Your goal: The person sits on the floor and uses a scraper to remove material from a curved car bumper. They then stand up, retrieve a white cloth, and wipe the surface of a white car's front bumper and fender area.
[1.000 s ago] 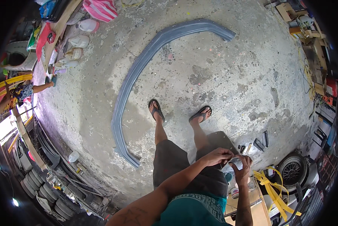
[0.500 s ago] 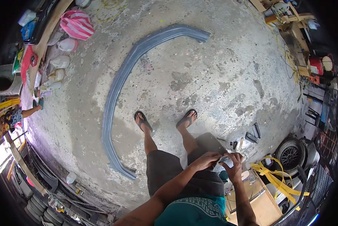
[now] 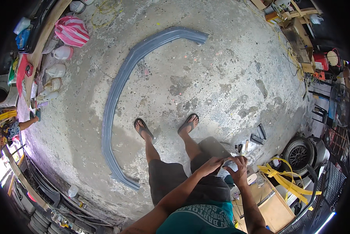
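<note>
I am holding a small, pale grey, shiny-looking thing (image 3: 230,165) in the lower right of the frame; its exact kind I am not making out. My right hand (image 3: 239,171) is curling around it, thumb against fingers. My left hand (image 3: 210,166) is meeting it with fingertips bunched together, though whether they are pinching an edge I cannot tell.

As I judge it, the thing is risking a slip, since only fingertips seem to be bearing it; uneven pulling between my hands could be the cause. A drop could be landing it near the narrow black pieces (image 3: 257,139) on the floor.

Low on the right, the pale tan wooden box (image 3: 274,210), the flat yellow strips (image 3: 290,184) and the black spoked wheel with its tyre (image 3: 299,154) are crowding my right elbow's side. The wider room is lying toward the frame's middle, over the mottled grey concrete floor (image 3: 159,89), with the long blue-grey curved panel (image 3: 109,105) edging it on the left.
</note>
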